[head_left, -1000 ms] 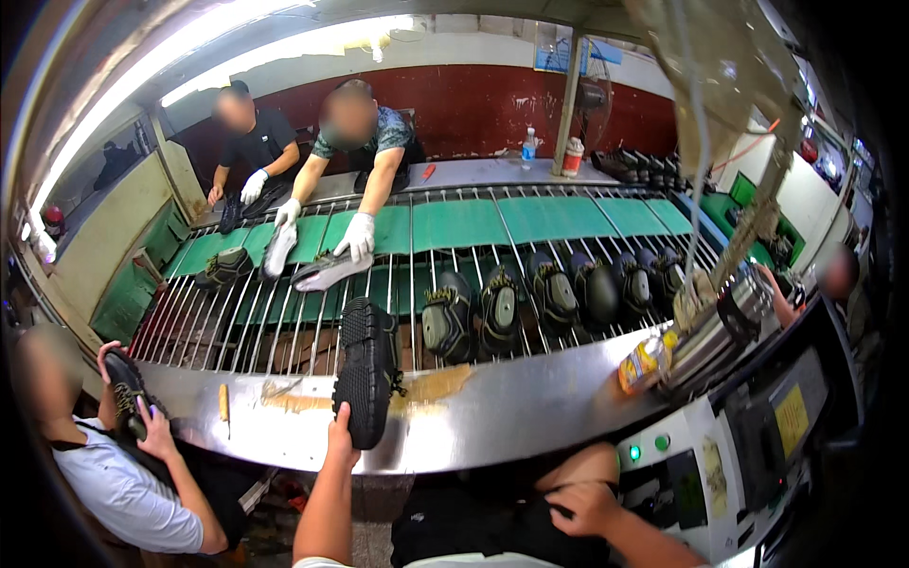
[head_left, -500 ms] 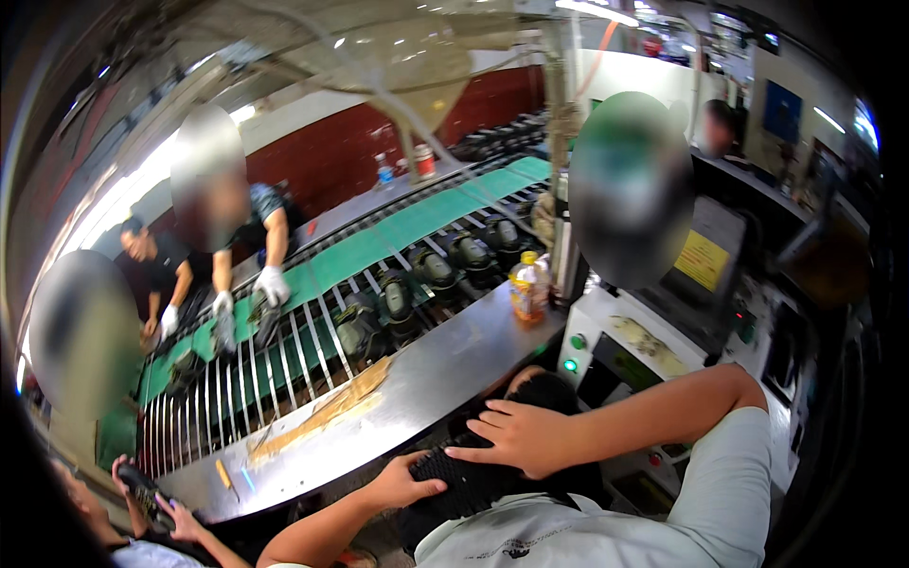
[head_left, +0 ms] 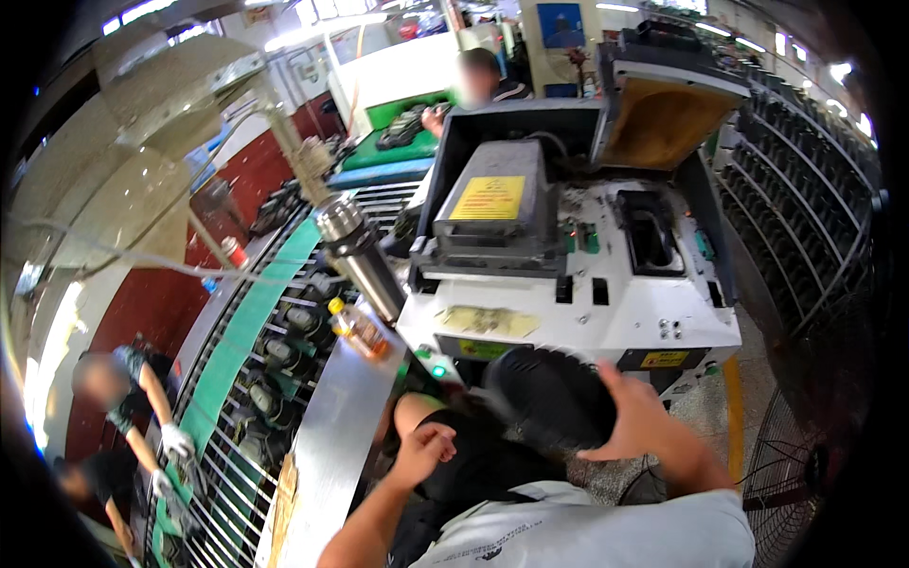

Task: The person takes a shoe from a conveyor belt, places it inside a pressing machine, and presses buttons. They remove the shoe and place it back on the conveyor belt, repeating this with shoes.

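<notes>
My right hand (head_left: 644,421) grips a black shoe sole (head_left: 554,398) by its right end, thumb and fingers around the edge. The sole is held up above my lap, in front of the machine, and is slightly blurred. My left hand (head_left: 426,454) is closed with its fingers curled, over my dark-clothed thigh; I see nothing in it. It is apart from the sole. Just ahead stands a white and black machine (head_left: 606,312) with its lid (head_left: 672,104) raised and a dark shoe-shaped recess (head_left: 651,235) on top.
Left of me is a metal ledge (head_left: 346,417) with an orange drink bottle (head_left: 360,331); a steel flask (head_left: 358,256) stands behind. A roller conveyor with a green belt (head_left: 213,398) carries several shoes. Co-workers stand beyond it. A fan (head_left: 786,483) and a shoe rack (head_left: 805,189) are at right.
My view has swung right toward the machine. Both hands were together on the black sole over my lap; now the right hand has lifted it forward and the left has come off it.
</notes>
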The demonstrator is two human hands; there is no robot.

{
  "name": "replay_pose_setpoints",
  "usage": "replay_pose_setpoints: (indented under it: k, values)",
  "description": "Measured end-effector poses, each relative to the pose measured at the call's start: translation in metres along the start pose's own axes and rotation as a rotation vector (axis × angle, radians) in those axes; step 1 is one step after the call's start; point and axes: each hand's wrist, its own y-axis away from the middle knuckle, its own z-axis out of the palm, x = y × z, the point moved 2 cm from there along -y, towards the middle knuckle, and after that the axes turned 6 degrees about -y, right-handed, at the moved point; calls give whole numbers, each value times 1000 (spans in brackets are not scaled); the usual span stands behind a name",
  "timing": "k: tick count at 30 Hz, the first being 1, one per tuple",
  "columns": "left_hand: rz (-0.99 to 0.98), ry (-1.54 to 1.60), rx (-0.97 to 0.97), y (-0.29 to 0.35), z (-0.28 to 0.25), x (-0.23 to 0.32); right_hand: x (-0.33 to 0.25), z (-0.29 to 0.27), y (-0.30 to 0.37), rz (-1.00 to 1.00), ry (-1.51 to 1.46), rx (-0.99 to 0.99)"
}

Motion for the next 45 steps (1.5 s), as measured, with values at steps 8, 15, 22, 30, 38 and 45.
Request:
replay_pose_setpoints:
  k: [8, 15, 22, 30, 38, 45]
  values:
    - [413, -800, 382, -62, 58, -76, 127, -99, -26, 316, -80, 839]
    - [390, -756, 393, -78, 58, -82, 231, -199, -167, 556, 145, 799]
    - [308, -805, 440, -80, 57, -88, 302, -193, -258, 950, 185, 432]
    - [333, -910, 450, -80, 55, -81, 295, -148, -220, 872, 252, 460]
    - [127, -577, -255, -126, 152, -66, 275, -33, 3, 42, 256, 1180]
    - [308, -679, -681, -212, 260, -45, 341, 48, 133, 712, -1649, 1536]
